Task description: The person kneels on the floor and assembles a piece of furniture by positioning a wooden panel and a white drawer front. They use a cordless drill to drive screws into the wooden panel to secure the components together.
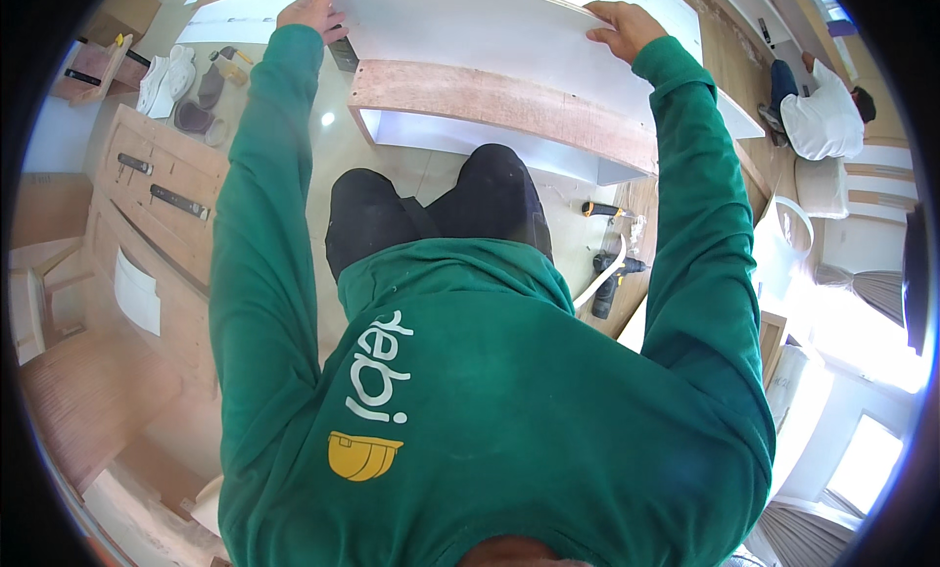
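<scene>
A wide white panel (490, 33) stretches between my hands at the top of the head view. My left hand (315, 17) grips its left end, fingers bent over the edge. On the far right part of the panel, my right hand (627, 30) pinches the upper edge, thumb on the near face. Right below the panel lies a long shallow box frame (499, 102) with bare wood edging and a white inside, just beyond my knees. Where the panel meets the frame, I cannot tell whether they are joined.
A screwdriver (605, 211), a power drill (609, 291) and a curved pale strip (601, 273) lie on the floor to the right. Wooden boards with black metal slides (179, 201), shoes (176, 75) and a hammer (233, 56) lie left. Another person (822, 117) sits far right.
</scene>
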Demonstrator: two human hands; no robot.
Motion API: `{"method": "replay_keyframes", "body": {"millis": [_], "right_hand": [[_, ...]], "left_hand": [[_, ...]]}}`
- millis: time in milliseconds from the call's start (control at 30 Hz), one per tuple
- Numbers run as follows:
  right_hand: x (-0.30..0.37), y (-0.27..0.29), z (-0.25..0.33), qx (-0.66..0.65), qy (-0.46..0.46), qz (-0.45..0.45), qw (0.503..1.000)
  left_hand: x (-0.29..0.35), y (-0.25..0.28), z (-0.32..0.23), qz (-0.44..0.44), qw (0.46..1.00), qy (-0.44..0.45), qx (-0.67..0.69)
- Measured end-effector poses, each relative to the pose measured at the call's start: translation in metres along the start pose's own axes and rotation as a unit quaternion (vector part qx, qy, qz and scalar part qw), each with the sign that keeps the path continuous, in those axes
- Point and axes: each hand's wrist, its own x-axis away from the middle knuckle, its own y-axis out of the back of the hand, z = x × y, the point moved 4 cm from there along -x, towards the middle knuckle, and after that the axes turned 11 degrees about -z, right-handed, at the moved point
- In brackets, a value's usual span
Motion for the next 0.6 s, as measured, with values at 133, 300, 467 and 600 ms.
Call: {"method": "replay_keyframes", "body": {"millis": [133, 300, 467, 600], "right_hand": [[0.007, -0.007, -0.004, -0.008, -0.031, 0.021, 0.999], [0.009, -0.014, -0.003, 0.008, -0.016, 0.002, 1.0], [0.014, -0.002, -0.003, -0.116, 0.056, -0.094, 0.987], [0.042, 0.039, 0.0, -0.157, 0.013, -0.327, 0.932]], "left_hand": [[0.005, -0.003, 0.003, -0.014, 0.998, -0.004, -0.067], [-0.009, 0.001, 0.002, -0.064, 0.983, -0.026, -0.168], [-0.021, -0.007, -0.003, -0.135, 0.978, -0.055, -0.148], [-0.016, -0.017, -0.001, -0.095, 0.989, -0.032, -0.106]]}}
